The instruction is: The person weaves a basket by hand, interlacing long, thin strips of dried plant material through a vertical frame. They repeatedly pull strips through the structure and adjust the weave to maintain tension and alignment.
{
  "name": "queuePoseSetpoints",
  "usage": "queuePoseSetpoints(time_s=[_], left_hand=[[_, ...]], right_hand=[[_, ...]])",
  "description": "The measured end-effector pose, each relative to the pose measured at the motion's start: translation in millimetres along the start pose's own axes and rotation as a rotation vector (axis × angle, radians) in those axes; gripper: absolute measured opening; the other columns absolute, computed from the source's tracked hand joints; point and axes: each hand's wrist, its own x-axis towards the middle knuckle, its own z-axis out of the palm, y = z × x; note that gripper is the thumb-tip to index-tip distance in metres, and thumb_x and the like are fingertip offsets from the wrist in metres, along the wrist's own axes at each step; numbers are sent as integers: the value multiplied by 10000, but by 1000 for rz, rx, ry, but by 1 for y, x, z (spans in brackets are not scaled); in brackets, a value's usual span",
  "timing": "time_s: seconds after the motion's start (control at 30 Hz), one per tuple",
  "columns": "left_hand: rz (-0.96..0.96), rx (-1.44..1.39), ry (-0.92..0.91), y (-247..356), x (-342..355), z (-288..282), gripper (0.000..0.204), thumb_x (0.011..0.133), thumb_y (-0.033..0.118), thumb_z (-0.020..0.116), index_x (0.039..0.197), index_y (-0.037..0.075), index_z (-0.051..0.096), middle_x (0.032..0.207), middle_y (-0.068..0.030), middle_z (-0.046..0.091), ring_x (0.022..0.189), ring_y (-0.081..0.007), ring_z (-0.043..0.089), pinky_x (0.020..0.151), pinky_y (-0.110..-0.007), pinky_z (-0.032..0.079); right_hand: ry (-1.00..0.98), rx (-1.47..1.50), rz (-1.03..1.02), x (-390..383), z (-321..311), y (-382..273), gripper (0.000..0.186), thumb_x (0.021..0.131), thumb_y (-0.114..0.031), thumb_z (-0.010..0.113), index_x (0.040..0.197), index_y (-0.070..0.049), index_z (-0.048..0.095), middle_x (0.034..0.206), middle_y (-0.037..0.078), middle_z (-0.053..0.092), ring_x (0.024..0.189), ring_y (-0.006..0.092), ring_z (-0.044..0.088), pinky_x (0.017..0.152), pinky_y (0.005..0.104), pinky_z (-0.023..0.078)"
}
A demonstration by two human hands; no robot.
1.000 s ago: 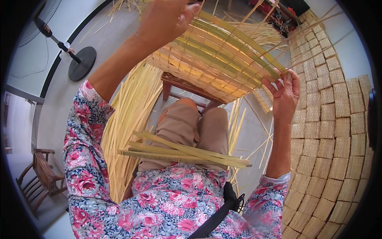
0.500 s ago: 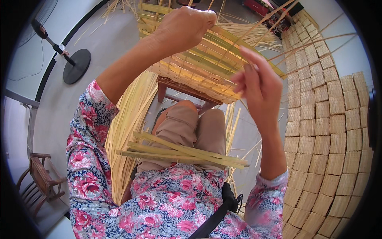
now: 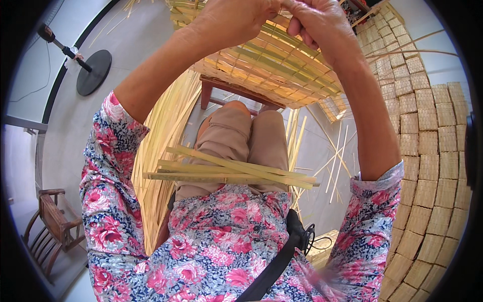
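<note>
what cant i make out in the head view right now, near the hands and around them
All in the head view:
Left hand and right hand: they overlap at the upper edge, hiding whether their fingertips pinch anything.
Woven piece: upper part, covered by the hands and cut off by the upper edge.
Wooden stool: top, mostly under the woven piece.
Fan: head, mostly beyond the dark lens rim.

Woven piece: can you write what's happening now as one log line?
left hand: at woven piece, grip unclear | right hand: beside left, grip unclear | loose strips: across lap
</note>
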Motion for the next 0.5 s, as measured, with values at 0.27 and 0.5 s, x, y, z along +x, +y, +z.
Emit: queuePoseSetpoints(time_s=[0.27,0.5], left_hand=[[-32,26,17,5,-1,-1,74,884,76,591,836,23,609,745,-234,628,744,-429,657,616,-485,505],[-15,113,-52,4,5,3,27,828,29,586,819,16,607,726,-221,632,753,-430,657,644,-490,506]], right_hand=[[321,-449,-711,-10,11,7,31,884,-22,581,862,-22,602,641,131,564,608,187,618,549,347,448],[384,-275,-649,-14,14,19,48,877,20,546,856,-22,559,653,117,496,593,164,479,569,326,411]])
